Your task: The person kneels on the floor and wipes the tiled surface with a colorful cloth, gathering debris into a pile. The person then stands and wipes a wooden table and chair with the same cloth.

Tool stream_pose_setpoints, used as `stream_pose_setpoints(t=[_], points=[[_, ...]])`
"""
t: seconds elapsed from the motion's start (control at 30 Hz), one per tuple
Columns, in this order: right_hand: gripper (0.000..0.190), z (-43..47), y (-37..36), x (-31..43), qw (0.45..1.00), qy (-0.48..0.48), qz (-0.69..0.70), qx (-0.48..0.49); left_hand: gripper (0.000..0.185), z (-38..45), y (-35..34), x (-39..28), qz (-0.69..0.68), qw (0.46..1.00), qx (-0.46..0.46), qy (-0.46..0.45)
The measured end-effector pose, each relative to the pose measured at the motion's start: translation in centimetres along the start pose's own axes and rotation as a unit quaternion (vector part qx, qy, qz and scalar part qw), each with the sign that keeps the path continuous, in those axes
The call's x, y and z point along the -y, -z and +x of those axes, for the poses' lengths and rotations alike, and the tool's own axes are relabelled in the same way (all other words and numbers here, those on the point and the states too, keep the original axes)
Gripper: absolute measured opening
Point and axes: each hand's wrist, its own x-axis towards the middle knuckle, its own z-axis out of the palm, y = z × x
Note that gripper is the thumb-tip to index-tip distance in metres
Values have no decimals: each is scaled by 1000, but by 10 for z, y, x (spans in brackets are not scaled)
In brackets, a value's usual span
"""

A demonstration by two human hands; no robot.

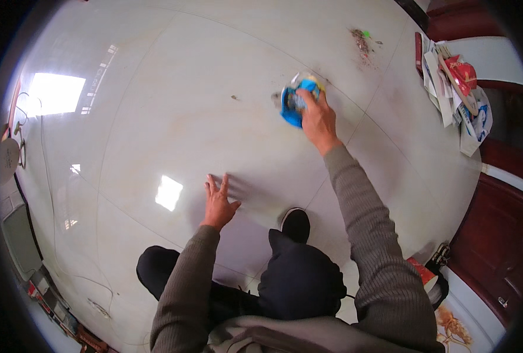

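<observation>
My right hand [321,119] grips a crumpled blue and yellow item [293,106], perhaps a plastic packet or a cloth, blurred, at the glossy tiled floor [186,114]. Small dark smudges lie on the tile beside it. Spread fingers and nothing held: my left hand [219,203] is low over the floor or touching it, which I cannot tell. A tiny brown crumb [234,97] lies to the left of the blue item. Farther up and right is a small heap of debris [362,43] with a bright green bit [367,34] at its edge.
Papers and bags [453,84] are piled at the right, near dark red cabinet doors [493,234]. A thin cable [51,198] runs along the floor at the left. My black shoe [296,224] stands between my arms. A red container [422,271] and shoes [440,256] are at lower right.
</observation>
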Motion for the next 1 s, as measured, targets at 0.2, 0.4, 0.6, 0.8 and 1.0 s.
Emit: stream_pose_setpoints(t=[0.2,0.4,0.6,0.8,1.0], points=[[34,-176,-7,0,998,-30,9,55,108,19,-14,-9,9,999,41,1],[55,-241,-50,35,979,-178,-8,100,108,13,-9,-6,35,998,55,12],[38,-133,-80,-14,993,-106,-51,5,108,11,-6,-3,43,997,57,19],[43,22,-45,-104,983,-116,-56,-127,108,34,-4,-26,36,994,105,3],[45,-16,14,-72,990,-63,53,-110,109,23,1,4,52,995,89,19]])
